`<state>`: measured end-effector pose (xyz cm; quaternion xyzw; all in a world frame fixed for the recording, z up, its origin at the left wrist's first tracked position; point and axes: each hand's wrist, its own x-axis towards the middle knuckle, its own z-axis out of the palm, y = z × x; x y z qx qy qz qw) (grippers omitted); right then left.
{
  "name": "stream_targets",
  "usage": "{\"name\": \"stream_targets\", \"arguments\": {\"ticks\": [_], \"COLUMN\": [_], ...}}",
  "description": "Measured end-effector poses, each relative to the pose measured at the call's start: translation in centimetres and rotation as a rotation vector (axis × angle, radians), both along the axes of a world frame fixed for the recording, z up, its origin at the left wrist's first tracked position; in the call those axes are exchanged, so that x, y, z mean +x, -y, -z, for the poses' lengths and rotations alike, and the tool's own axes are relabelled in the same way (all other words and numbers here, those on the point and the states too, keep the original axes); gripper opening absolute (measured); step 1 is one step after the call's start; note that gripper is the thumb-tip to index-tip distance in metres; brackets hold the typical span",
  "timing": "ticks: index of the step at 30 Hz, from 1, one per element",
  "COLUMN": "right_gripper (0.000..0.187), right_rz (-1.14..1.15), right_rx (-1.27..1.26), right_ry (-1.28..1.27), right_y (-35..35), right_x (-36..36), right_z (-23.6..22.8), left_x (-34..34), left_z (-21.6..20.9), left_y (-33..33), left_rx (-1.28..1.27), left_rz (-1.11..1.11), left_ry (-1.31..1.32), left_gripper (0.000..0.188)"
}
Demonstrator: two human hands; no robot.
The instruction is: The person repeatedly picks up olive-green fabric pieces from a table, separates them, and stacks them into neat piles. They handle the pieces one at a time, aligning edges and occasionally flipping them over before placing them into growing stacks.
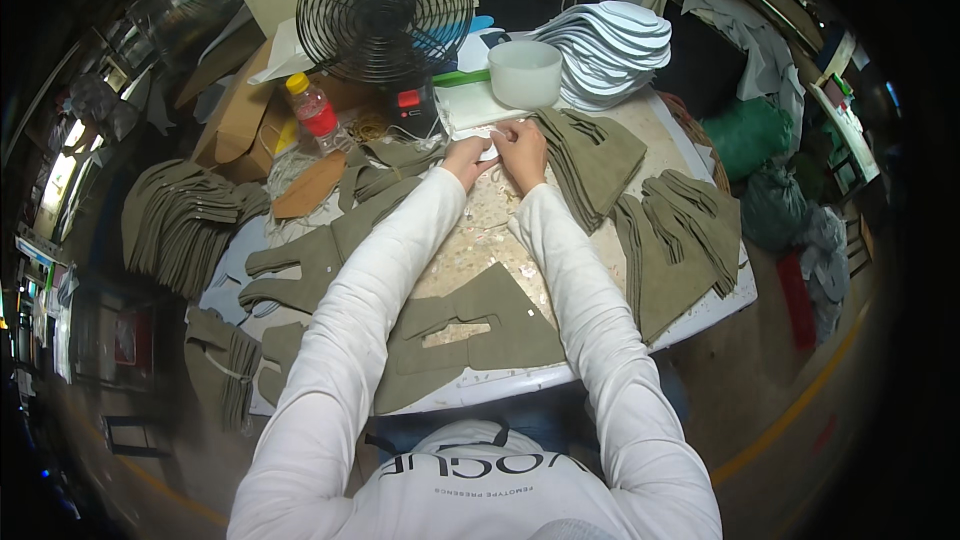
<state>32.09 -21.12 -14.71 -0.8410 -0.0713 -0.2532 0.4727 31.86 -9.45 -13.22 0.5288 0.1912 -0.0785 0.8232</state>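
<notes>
Both arms reach to the far middle of the table, where my hands meet over a small white piece [489, 152] that looks like paper or a label strip. My left hand [464, 162] pinches it from the left. The fingers of my right hand [522, 153] are bent together at its right side; their tips are partly hidden. Nearer me, between my forearms, lies an olive cut piece [510, 325] with a slot and small white squares on it. A stack of olive pieces [590, 162] sits just right of my right hand.
More olive stacks lie at the right [685, 230] and left [180, 225]. Behind my hands stand a white bowl [526, 77], a pile of white cut sheets [612, 52] and a black fan [385, 10]. A yellow-capped bottle [314, 112] stands left, near a cardboard box [235, 125].
</notes>
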Motion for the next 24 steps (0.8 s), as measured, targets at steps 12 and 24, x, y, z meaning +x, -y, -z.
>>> {"name": "stream_targets", "arguments": {"ticks": [12,24], "right_gripper": [0.026,0.028], "right_rz": [0.047,-0.040], "right_rx": [0.152,0.070], "right_ry": [-0.047,-0.077], "right_y": [-0.4,0.4], "right_x": [0.1,1.9], "right_z": [-0.2,0.2], "left_x": [0.8,-19.5], "left_z": [0.5,-13.0], "left_y": [-0.1,-7.6], "left_rx": [0.013,0.679], "left_rz": [-0.013,0.417], "left_ry": [-0.001,0.691], "left_gripper": [0.026,0.033]}}
